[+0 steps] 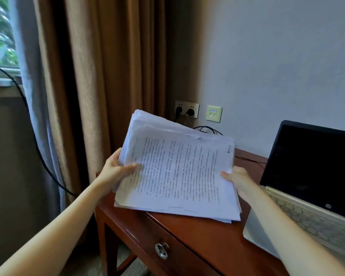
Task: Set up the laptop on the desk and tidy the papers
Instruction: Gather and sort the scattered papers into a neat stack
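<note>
Tidying papers: left hand [116,170] and right hand [237,177] grip the paper stack [177,172] above the surface [197,236], laptop [307,176] apparently open. Next, square and lay it flat.

papers [177,174] left of laptop [307,176], above desk [197,236]

Views: one, head-worn, wide-angle.
Station: above the front edge of the tabletop [207,234], near its left front corner.
Facing: forward and down, toward the wall corner behind the far edge.
Range: close. Both forearms enter from the lower frame edge, with the left grip [116,170] and right grip [237,178] holding the papers [177,172] at frame centre.
Margins: laptop [307,166] cropped at right; curtain [112,76] and window [0,36] at left.
</note>
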The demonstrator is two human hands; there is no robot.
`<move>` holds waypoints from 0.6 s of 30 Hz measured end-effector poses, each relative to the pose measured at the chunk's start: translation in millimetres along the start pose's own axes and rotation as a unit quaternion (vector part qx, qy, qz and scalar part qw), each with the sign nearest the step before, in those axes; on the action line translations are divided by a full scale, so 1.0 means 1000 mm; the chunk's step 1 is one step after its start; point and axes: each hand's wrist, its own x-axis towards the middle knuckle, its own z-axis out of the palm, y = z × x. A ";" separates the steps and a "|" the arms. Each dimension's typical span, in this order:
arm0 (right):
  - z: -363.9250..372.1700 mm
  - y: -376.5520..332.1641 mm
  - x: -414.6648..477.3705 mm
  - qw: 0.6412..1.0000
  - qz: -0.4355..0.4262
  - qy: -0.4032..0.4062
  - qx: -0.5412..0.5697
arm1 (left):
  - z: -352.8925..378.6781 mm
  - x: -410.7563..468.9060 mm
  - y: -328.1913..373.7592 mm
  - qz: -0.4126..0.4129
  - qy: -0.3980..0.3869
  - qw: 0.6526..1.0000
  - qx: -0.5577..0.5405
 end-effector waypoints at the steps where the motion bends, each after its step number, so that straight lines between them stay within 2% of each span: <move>1: 0.000 -0.006 -0.002 0.999 -0.041 0.023 0.025 | 0.005 0.004 0.006 0.021 0.006 1.000 -0.013; 4: -0.002 -0.028 -0.004 0.985 -0.145 0.067 0.070 | 0.019 0.020 0.022 0.072 0.029 0.997 -0.027; 6: -0.007 -0.036 -0.006 0.979 -0.177 0.052 0.085 | 0.026 0.027 0.029 0.088 0.038 0.995 -0.015; 9: -0.012 -0.033 -0.010 0.979 -0.188 0.018 0.074 | 0.029 0.037 0.026 0.091 0.049 0.995 -0.004; 12: -0.008 -0.028 -0.008 0.975 -0.195 0.033 0.098 | 0.035 0.041 0.029 0.095 0.061 0.994 0.010; 15: 0.002 -0.031 0.000 0.970 -0.182 0.042 0.157 | 0.040 0.042 0.036 0.093 0.027 0.995 0.027; 18: 0.005 -0.038 0.005 0.970 -0.190 0.030 0.151 | 0.035 0.044 0.037 0.086 0.009 0.996 0.028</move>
